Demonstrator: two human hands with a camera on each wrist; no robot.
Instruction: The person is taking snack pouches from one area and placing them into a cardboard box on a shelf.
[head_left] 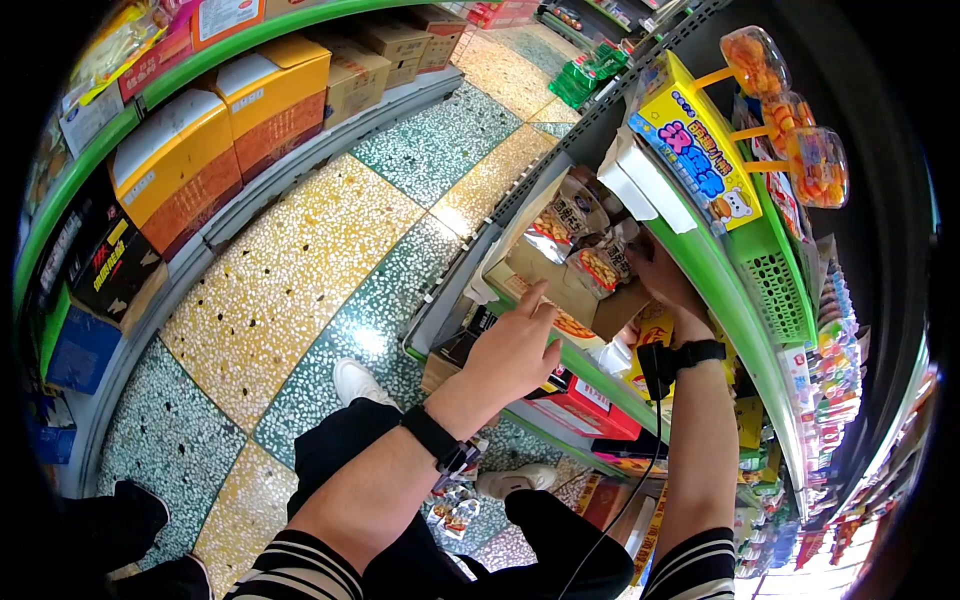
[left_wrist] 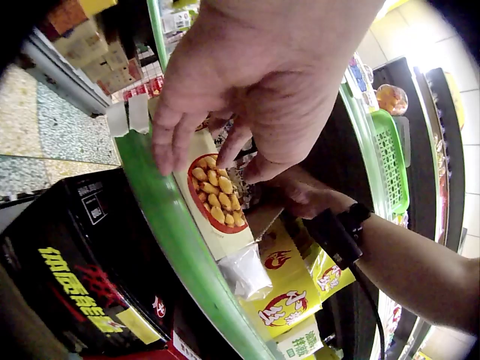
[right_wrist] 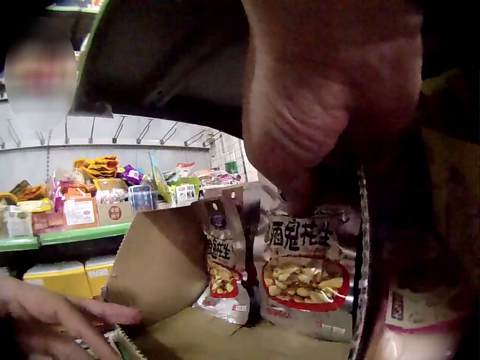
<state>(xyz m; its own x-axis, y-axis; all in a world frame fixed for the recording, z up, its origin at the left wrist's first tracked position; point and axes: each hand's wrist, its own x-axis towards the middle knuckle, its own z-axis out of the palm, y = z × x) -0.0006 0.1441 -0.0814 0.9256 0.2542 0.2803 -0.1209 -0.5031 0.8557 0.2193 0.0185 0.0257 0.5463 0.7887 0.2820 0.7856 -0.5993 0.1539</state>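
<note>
An open cardboard box (head_left: 535,270) on the shelf holds several silver bags of peanuts, with dark lettering and red-rimmed pictures of nuts. My left hand (head_left: 510,345) is at the box's front wall, fingers loosely extended and nothing in them; in the left wrist view its fingertips are right by the printed peanut picture (left_wrist: 217,191). My right hand (head_left: 665,275) reaches into the box from the right. In the right wrist view its fingertips overlap the top of the right-hand peanut bag (right_wrist: 304,285); I cannot tell whether they pinch it. Another peanut bag (right_wrist: 223,266) stands left of it.
Green shelf edging (head_left: 720,280) runs close above my right hand. Yellow snack packs (left_wrist: 281,292) lie beside the box, and a black carton (left_wrist: 82,262) is below. A yellow box (head_left: 690,145) and a green basket (head_left: 775,285) stand on the upper shelf. Orange cartons (head_left: 270,95) line the opposite shelf.
</note>
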